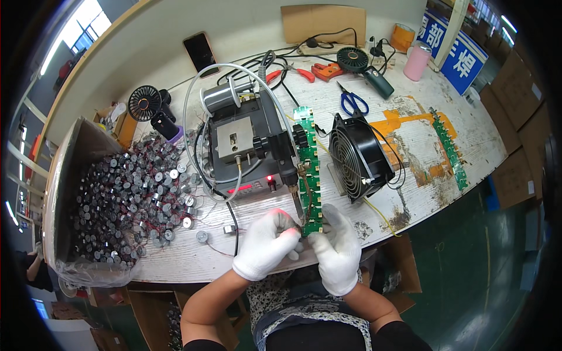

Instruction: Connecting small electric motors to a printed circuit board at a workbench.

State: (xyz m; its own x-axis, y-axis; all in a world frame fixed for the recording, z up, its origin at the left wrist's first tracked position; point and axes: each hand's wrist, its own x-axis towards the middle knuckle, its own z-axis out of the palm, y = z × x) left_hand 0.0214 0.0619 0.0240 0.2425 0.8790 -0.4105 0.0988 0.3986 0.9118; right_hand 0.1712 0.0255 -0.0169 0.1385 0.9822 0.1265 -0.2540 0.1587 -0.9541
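Note:
My left hand [266,244], in a white glove, is closed in a pinch beside the near end of a long green circuit board strip [310,175]. What its fingertips hold is too small to make out. My right hand [338,250], also gloved in white, grips the near end of the strip from the right. Just above my left fingertips, the soldering iron [298,203] points down at the board's left edge. It is mounted on a dark soldering machine [243,140] carrying a solder wire spool [220,98]. A reddish glow falls on my left glove.
Small round motors [140,199] with thin wires pile up from a plastic-lined box [61,199] at left. A black fan [358,158] stands right of the strip. Blue scissors [353,104], red-handled pliers [290,73] and a second green strip [449,151] lie farther off.

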